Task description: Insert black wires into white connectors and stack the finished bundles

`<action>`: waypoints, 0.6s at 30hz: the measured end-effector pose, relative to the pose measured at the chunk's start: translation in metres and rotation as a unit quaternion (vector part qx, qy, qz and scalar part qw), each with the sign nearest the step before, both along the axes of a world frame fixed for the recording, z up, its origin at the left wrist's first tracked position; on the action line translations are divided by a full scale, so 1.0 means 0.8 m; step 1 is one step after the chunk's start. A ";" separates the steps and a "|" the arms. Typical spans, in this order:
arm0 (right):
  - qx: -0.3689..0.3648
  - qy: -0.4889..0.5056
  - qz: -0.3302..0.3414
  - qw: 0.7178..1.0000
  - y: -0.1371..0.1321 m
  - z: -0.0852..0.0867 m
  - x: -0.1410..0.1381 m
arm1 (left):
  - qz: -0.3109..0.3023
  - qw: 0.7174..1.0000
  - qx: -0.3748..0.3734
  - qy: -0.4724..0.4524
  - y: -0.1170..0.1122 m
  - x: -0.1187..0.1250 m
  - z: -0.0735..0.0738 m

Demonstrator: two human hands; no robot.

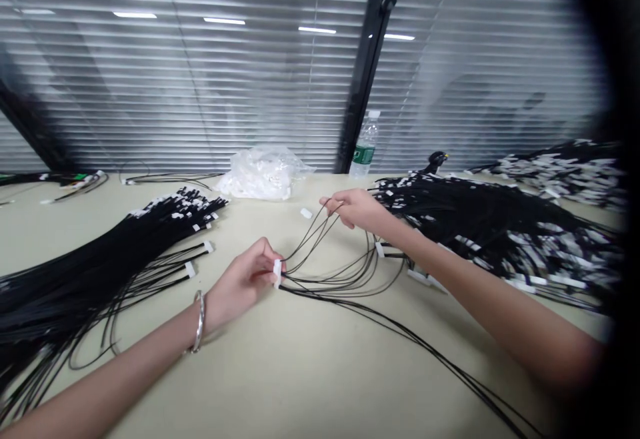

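Observation:
My left hand [247,272] pinches a white connector [277,273] at the end of a bundle of thin black wires [330,285]. Several wires fan out rightward from that connector, and some run on to the lower right. Up and to the right, my right hand [353,208] has its fingers closed on a few of these same wires, which rise in a loop off the table. A small white connector [306,213] lies on the table just left of my right hand. Beneath my right forearm is another white connector [380,249] with black wires.
A large pile of black wires [125,239] with white ends covers the left. Another wire heap [465,205] fills the right. Against the blinds stand a clear plastic bag [265,169] of white pieces and a water bottle [365,145]. More cables [65,179] lie far left.

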State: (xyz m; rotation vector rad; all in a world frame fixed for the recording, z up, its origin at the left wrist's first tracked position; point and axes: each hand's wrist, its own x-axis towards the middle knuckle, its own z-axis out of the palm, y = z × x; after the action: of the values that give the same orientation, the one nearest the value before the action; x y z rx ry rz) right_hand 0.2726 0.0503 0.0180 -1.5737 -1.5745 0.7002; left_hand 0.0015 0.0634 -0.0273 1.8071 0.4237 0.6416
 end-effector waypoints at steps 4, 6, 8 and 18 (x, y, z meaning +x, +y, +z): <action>-0.057 0.107 0.052 0.991 -0.005 -0.002 -0.023 | 0.001 1.000 -0.016 0.000 -0.003 0.000 -0.001; -0.070 0.162 0.067 0.982 -0.010 0.001 -0.033 | -0.001 1.000 -0.015 0.004 -0.003 -0.001 -0.001; -0.068 0.208 0.074 0.973 -0.014 0.005 -0.039 | -0.004 1.000 -0.015 0.004 -0.003 -0.002 0.000; 0.007 0.260 0.038 0.965 -0.039 -0.043 -0.065 | -0.010 0.999 -0.037 0.005 -0.004 0.001 0.005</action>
State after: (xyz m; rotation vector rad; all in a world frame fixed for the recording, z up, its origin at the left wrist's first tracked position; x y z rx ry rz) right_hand 0.2209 0.0189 -0.0163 -1.1925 -1.2440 1.0426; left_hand 0.0020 0.0601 -0.0234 1.7436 0.4296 0.5966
